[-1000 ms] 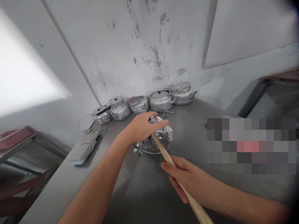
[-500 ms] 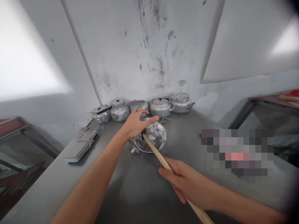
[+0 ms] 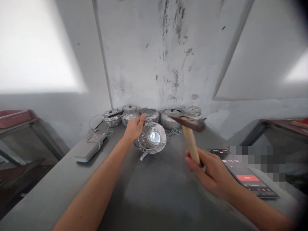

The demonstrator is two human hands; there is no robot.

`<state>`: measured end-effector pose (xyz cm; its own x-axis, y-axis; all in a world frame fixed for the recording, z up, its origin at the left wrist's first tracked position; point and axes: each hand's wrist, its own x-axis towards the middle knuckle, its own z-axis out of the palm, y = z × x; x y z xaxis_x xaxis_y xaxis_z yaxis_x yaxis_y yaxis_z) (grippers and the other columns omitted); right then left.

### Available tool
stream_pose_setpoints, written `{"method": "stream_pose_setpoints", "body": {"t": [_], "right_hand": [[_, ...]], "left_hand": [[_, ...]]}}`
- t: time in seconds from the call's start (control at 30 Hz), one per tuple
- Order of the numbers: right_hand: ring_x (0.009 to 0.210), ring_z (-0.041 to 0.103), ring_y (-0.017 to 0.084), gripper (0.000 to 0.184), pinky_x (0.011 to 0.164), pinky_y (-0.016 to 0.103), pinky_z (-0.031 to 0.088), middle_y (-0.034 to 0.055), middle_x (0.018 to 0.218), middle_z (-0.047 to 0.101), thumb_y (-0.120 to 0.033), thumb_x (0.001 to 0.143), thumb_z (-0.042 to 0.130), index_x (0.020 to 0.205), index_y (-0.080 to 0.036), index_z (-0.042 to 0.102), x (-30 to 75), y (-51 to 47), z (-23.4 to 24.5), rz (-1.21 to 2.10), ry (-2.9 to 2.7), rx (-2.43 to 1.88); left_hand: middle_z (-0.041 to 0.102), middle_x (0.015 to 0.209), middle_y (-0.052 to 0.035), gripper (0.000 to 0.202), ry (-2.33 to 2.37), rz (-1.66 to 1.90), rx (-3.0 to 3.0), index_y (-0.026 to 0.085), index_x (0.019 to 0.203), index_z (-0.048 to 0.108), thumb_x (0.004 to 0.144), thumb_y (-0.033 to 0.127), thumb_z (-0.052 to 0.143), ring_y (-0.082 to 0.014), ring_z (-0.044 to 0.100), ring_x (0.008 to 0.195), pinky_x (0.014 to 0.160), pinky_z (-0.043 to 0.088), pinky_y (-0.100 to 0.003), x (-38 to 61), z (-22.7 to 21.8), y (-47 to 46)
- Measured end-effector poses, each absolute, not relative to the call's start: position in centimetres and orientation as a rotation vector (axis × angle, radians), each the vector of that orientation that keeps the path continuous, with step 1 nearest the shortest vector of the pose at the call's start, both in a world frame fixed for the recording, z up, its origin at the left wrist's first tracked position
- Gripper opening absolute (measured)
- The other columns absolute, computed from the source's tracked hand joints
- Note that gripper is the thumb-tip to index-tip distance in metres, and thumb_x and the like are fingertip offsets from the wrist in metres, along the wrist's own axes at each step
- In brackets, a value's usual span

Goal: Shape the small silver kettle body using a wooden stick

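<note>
Grey table [image 3: 149,195]: hands [image 3: 133,129] grip kettle [image 3: 160,146] and hammer [image 3: 190,138].

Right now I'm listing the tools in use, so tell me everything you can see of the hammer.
The hammer has a pale handle that looks wooden and a dark reddish-brown head, probably metal. The head narrows to a point towards the picture's left and is thicker and blunt towards the right. The right hand grips the handle low, with the head uppermost, raised above the table and apart from the front kettle. Finer marks are too blurred to tell.
</note>
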<state>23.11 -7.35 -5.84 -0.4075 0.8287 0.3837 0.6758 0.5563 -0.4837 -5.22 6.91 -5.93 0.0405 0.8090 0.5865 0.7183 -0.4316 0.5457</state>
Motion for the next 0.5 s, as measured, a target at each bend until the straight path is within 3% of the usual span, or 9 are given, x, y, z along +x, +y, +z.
{"method": "stream_pose_setpoints", "body": {"t": [0.17,0.3,0.4,0.5], "right_hand": [[0.061,0.041,0.019,0.031,0.061,0.035,0.032,-0.0007,0.067,0.041,-0.031,0.101,0.040,0.071,-0.028,0.035,25.2,-6.3,-5.2,0.093,-1.988,-1.257],[0.057,0.039,0.019,0.034,0.057,0.034,0.031,-0.0024,0.061,0.036,-0.024,0.099,0.043,0.068,-0.028,0.030,25.3,-6.1,-5.6,0.025,-1.976,-1.273],[0.056,0.040,0.018,0.025,0.055,0.033,0.030,-0.0018,0.062,0.043,-0.018,0.092,0.049,0.071,-0.028,0.038,25.1,-6.2,-5.8,-0.016,-2.056,-1.223],[0.057,0.047,0.019,0.013,0.057,0.033,0.032,-0.0001,0.067,0.053,-0.015,0.083,0.052,0.079,-0.027,0.048,24.9,-6.5,-5.8,-0.067,-2.129,-1.143]], "left_hand": [[0.068,0.100,-0.0085,0.036,1.566,1.303,2.332,0.020,0.100,0.066,0.101,0.050,0.047,-0.0266,0.060,0.104,0.093,0.039,-0.031,-5.5,-5.6,5.7],[0.068,0.110,-0.0103,0.039,1.521,1.216,2.321,0.022,0.119,0.062,0.094,0.052,0.061,-0.0307,0.061,0.108,0.095,0.042,-0.036,-5.5,-5.9,5.8],[0.067,0.116,-0.0104,0.047,1.461,1.201,2.248,0.021,0.129,0.055,0.089,0.040,0.070,-0.0299,0.062,0.108,0.094,0.044,-0.036,-5.9,-6.5,6.4],[0.067,0.113,-0.0088,0.036,1.429,1.212,2.125,0.018,0.125,0.058,0.091,0.024,0.068,-0.0258,0.062,0.109,0.099,0.044,-0.039,-6.9,-7.3,7.3]]}}
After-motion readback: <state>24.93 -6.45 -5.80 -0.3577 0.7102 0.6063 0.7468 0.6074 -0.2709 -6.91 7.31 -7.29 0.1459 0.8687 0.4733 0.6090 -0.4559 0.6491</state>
